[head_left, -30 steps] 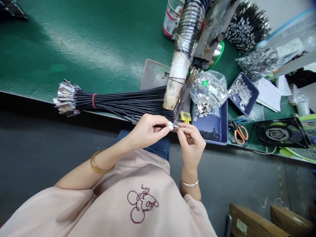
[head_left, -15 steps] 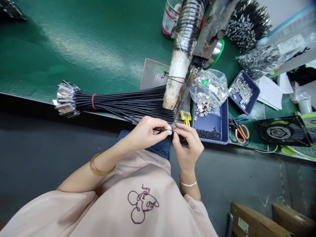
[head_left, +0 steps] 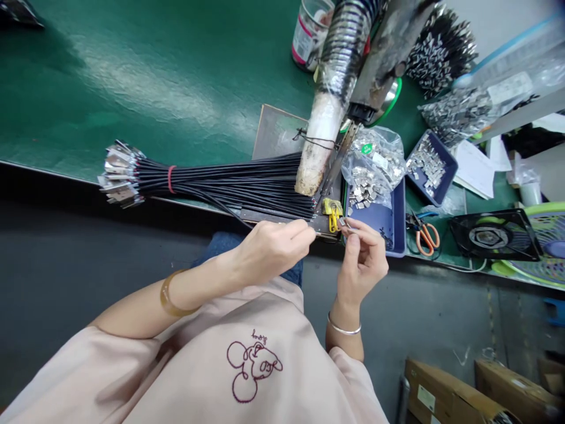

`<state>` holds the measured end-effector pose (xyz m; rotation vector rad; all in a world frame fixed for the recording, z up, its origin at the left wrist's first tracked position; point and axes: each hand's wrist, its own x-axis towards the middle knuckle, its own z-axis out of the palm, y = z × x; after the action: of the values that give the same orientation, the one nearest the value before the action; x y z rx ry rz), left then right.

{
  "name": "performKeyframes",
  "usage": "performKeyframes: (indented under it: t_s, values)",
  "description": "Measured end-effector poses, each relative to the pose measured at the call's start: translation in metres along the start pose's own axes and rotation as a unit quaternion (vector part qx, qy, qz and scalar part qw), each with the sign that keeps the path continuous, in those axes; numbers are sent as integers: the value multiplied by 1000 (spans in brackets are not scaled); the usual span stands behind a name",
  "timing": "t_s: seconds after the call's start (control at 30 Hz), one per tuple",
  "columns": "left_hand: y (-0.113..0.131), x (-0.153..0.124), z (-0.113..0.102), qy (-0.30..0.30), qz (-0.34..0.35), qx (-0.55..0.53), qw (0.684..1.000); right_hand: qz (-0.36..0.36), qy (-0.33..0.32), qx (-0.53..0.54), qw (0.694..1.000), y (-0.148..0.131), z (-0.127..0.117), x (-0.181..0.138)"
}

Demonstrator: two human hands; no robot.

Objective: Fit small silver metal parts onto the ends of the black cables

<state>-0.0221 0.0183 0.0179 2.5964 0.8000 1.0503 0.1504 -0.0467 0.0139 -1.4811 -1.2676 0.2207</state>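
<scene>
My left hand (head_left: pixel 279 248) is closed in a pinch in front of the table edge. A black cable (head_left: pixel 229 212) bends away from the bundle and runs behind this hand; its tip seems to be between the fingertips, mostly hidden. To the right, apart from it, my right hand (head_left: pixel 364 262) pinches a small metal connector shell (head_left: pixel 342 222) between thumb and fingers, beside a yellow clip (head_left: pixel 333 219). Behind both hands lies the bundle of black cables (head_left: pixel 238 178), tied with a red band (head_left: pixel 171 179), with silvery connectors (head_left: pixel 121 174) at its left end.
A soldering iron (head_left: pixel 346 138) and a wrapped duct (head_left: pixel 318 123) hang over the cable ends. A blue tray (head_left: pixel 399 227) with bagged metal shells, a smaller tray (head_left: pixel 450 176), orange-handled pliers (head_left: pixel 427 238) and a black fan (head_left: pixel 494 235) stand to the right.
My hands have moved apart. The right one has gone right with the metal shell, towards the blue tray; the left has turned slightly and stays near the cable ends.
</scene>
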Motion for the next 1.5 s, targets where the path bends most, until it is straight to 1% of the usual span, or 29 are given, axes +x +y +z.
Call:
performKeyframes:
  t_s: [0.03,0.07,0.1,0.17,0.23,0.3,0.43,0.53,0.63,0.73,0.9,1.0,1.07,1.17,1.2,1.27,1.33,1.4,1.43,1.5]
  values:
    - [1,-2,5,26,-40,-23,999,-1,3,6,1000,0,0,0]
    - [0,-3,9,42,-86,-70,993,6,-4,19,1000,0,0,0]
    - [-1,-3,12,42,-137,-133,981,19,-18,32,999,0,0,0]
    - [-6,-1,13,5,-228,-273,935,44,-58,50,996,1,2,0]
    - [-11,2,11,-39,-284,-377,881,48,-80,50,994,2,4,0]
    - [-15,5,8,-57,-309,-428,847,26,-73,34,996,3,6,1]
    - [-15,11,7,-41,-330,-471,817,-72,-45,6,996,1,10,3]
    - [-14,13,11,-24,-344,-493,799,-130,-54,3,990,0,13,2]
    - [-14,13,13,-19,-352,-495,794,-151,-73,-4,986,1,14,1]
    - [-15,12,14,-13,-356,-490,796,-157,-75,-1,985,5,14,-2]
    - [-14,13,15,-2,-365,-494,789,-122,-76,15,989,9,15,-2]
    - [-13,13,15,12,-370,-498,784,-99,-46,36,993,9,17,-3]
    - [-12,13,15,11,-373,-503,780,-120,-25,39,992,8,18,-5]
    - [-11,12,15,2,-374,-504,778,-184,-43,11,982,8,20,-9]
    - [-11,12,15,3,-373,-504,779,-192,-47,6,980,9,21,-10]
    - [-10,12,14,9,-373,-501,781,-171,-35,20,984,10,23,-10]
    - [-9,12,14,13,-372,-494,785,-115,-23,46,992,12,24,-8]
    - [-9,12,13,15,-369,-479,797,-77,-38,49,995,13,24,-6]
    - [-9,12,13,16,-366,-470,803,-78,-48,37,995,13,24,-5]
    - [-9,13,13,17,-359,-452,816,-116,-61,-5,991,13,24,-4]
